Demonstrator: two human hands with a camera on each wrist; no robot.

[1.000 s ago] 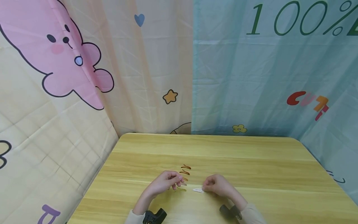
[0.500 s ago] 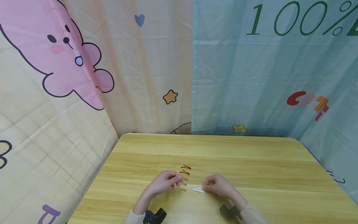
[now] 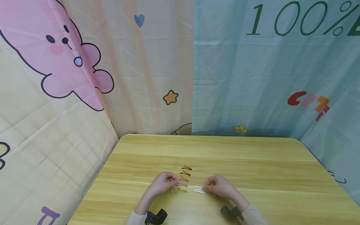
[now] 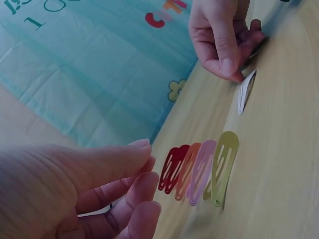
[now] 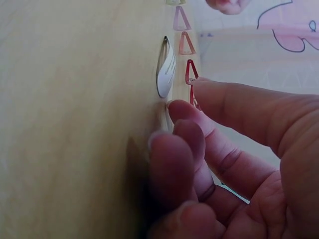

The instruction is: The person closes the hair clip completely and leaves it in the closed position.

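Several snap hair clips stand on edge in a row on the table. In the left wrist view these are red clips (image 4: 172,169), an orange clip (image 4: 188,172), a pink clip (image 4: 203,172) and a yellow-green clip (image 4: 225,168). My left hand (image 3: 164,182) hovers at the left of the row, fingers loosely bent, nothing between thumb and fingertips. A white hair clip (image 3: 199,191) lies apart, right of the row. Close by its right end is my right hand (image 3: 218,186). The right wrist view shows that clip (image 5: 166,72) just beyond loosely bent fingers, which hold nothing; whether a fingertip touches it I cannot tell.
The wooden table (image 3: 239,156) reaches back to printed curtains (image 3: 242,78). Another curtain (image 3: 56,140) hangs along its left side. Each wrist carries a dark camera, the left camera (image 3: 156,217) and the right camera (image 3: 231,213).
My left hand has drawn slightly left, away from the row, uncovering more of the orange and pink clips. The right hand and the white clip have hardly moved.
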